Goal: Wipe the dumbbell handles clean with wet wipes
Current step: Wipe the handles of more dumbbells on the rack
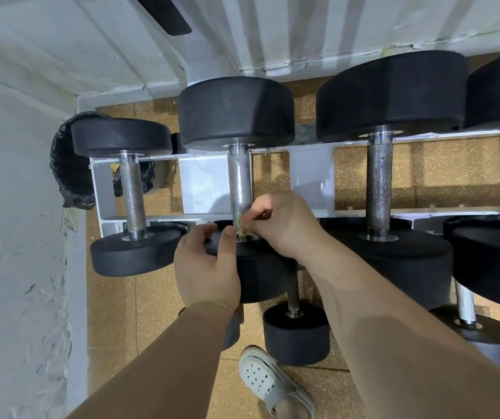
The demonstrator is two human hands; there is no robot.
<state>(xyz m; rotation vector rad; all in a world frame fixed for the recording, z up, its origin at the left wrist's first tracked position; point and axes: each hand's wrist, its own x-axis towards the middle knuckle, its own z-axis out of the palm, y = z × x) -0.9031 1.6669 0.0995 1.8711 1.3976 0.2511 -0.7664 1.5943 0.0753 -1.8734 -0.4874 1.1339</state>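
One wipe (242,227) | right fingers (259,210) pinch it, handle (239,176) base | left fingers (210,230) grip weight (262,278) rim

Middle dumbbell (236,110) between left dumbbell (121,137) and right dumbbell (390,95) on the rack (200,182); bag (70,164) left of them.

Four black round-headed steel-handled dumbbells (239,182) lie on the upper tier of one white metal rack (312,176); at least two lower dumbbells (295,334) show beneath. Two hands: left hand (206,267), right hand (285,228). One crumpled wipe (244,229), one white perforated shoe (269,379), one black bag-lined bin (67,164).
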